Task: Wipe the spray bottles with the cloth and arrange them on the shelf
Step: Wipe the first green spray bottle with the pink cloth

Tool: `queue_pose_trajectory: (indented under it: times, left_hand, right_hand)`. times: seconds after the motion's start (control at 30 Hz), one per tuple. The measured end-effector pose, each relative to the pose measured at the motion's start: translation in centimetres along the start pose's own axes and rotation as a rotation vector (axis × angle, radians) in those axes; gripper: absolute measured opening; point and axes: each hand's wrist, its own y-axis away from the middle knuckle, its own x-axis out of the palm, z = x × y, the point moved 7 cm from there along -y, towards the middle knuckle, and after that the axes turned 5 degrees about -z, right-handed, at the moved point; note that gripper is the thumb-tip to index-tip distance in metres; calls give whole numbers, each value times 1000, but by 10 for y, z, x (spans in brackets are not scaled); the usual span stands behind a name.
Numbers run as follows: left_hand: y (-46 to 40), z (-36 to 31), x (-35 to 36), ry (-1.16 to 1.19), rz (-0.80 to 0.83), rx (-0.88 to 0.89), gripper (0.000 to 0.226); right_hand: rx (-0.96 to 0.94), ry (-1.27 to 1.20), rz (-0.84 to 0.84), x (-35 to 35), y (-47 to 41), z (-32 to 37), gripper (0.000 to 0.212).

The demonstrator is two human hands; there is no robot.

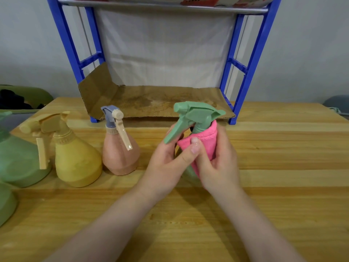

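Observation:
I hold a green spray bottle (pixel 196 114) above the wooden table; its body is mostly hidden by a pink cloth (pixel 204 144) wrapped round it. My right hand (pixel 217 161) grips the cloth against the bottle. My left hand (pixel 170 159) holds the bottle from the left, thumb pressed on the cloth. To the left stand a pink bottle with a grey-and-cream sprayer (pixel 120 154), a yellow bottle (pixel 75 159) and a large green bottle (pixel 17 161). The blue-framed shelf (pixel 245 59) stands behind, its bottom level lined with brown cardboard (pixel 151 101).
Another green object (pixel 5 203) sits at the left edge of the wooden table (pixel 283 186). A green seat with dark cloth (pixel 24 97) lies beyond the table's left corner. A grey thing (pixel 338 104) shows at far right.

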Motion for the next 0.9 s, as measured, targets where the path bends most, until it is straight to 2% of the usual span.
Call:
queue_pose_trajectory:
  times: [0.07, 0.2, 0.43, 0.53, 0.67, 0.9]
  left_hand:
    - [1, -2, 0, 48, -68, 1, 32]
    - [2, 1, -7, 253, -190, -73, 44]
    - [-2, -8, -11, 265, -166, -47, 36]
    - [-3, -11, -17, 303, -198, -40, 41]
    - [-6, -15, -26, 341, -273, -23, 47]
    - [-10, -18, -35, 405, -321, 11, 41]
  right_hand:
    - [-43, 50, -10, 3, 3, 3, 40]
    - [-53, 47, 49, 8, 4, 3, 41]
    - [10, 28, 208, 20, 8, -8, 47]
    - [9, -18, 250, 23, 9, -13, 58]
    - [22, -142, 283, 23, 9, -14, 61]
    - [138, -325, 282, 18, 11, -20, 53]
